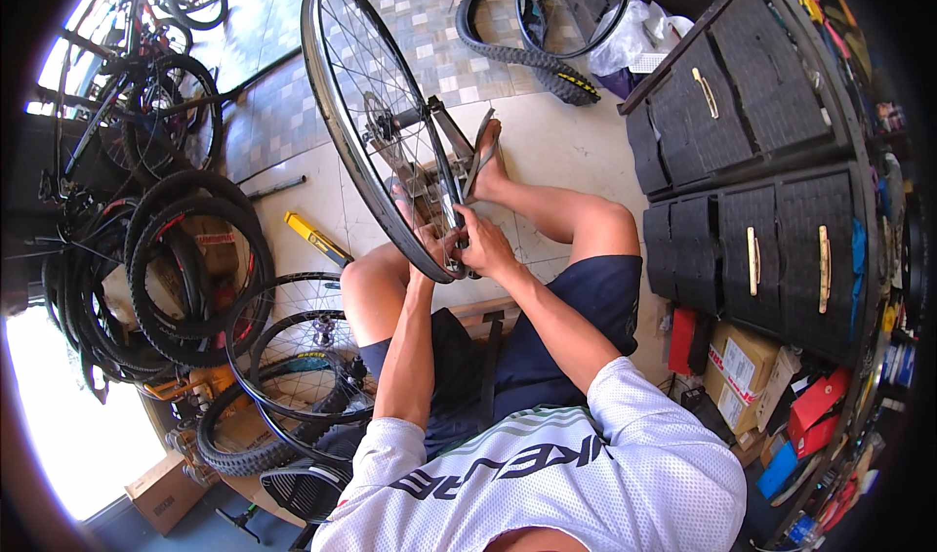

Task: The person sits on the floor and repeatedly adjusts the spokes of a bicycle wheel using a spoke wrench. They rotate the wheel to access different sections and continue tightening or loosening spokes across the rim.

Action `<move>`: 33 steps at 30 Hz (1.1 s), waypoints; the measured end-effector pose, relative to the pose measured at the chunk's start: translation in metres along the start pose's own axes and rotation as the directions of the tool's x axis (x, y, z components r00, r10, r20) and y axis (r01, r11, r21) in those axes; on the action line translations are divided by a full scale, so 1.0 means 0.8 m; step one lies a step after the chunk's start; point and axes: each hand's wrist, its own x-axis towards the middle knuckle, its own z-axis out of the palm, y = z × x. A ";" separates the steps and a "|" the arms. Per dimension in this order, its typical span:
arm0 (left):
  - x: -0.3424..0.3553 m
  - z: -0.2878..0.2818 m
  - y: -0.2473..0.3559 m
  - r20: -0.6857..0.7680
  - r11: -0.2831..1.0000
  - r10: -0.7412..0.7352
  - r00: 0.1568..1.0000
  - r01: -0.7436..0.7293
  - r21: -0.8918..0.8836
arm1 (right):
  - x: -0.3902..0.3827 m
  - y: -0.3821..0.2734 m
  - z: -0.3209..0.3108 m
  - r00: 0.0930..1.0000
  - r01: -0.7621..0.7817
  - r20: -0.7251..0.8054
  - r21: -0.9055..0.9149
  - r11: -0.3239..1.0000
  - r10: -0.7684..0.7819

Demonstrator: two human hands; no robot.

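Observation:
A bare bicycle wheel (322, 64) stands tilted between my knees, its black rim and spokes upright and its hub carried on the dark arms of a metal stand (451, 134). At the near bottom of the rim, my right hand (488, 245) has its fingers bent together beside a shiny metal part (450, 210); whether it grips that part or something smaller is hidden. My left hand (436, 245) reaches in from the other side, close to the right fingertips. The rim and spokes cover much of it, and its fingers are bent around the same spot.
A yellow tool (314, 236) lies on the floor to the left. Several tyres (200, 259) and wheels (312, 357) are stacked beyond it. A loose tyre (527, 56) lies ahead; black drawers (747, 122) and cardboard boxes (742, 376) line the right side.

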 end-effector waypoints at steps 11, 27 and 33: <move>-0.002 -0.019 0.010 0.079 0.963 -0.250 0.965 0.239 0.123 | -0.002 0.014 0.007 0.995 0.072 -0.073 0.124 0.990 -0.063; 0.015 -0.005 -0.031 0.114 0.598 -0.462 0.880 0.404 -0.692 | -0.007 0.023 0.015 0.949 -0.288 0.310 0.796 0.532 0.051; 0.009 0.011 -0.059 0.178 0.701 -0.277 0.944 0.326 -0.634 | -0.008 0.018 0.006 0.928 -0.357 0.344 0.714 0.603 0.142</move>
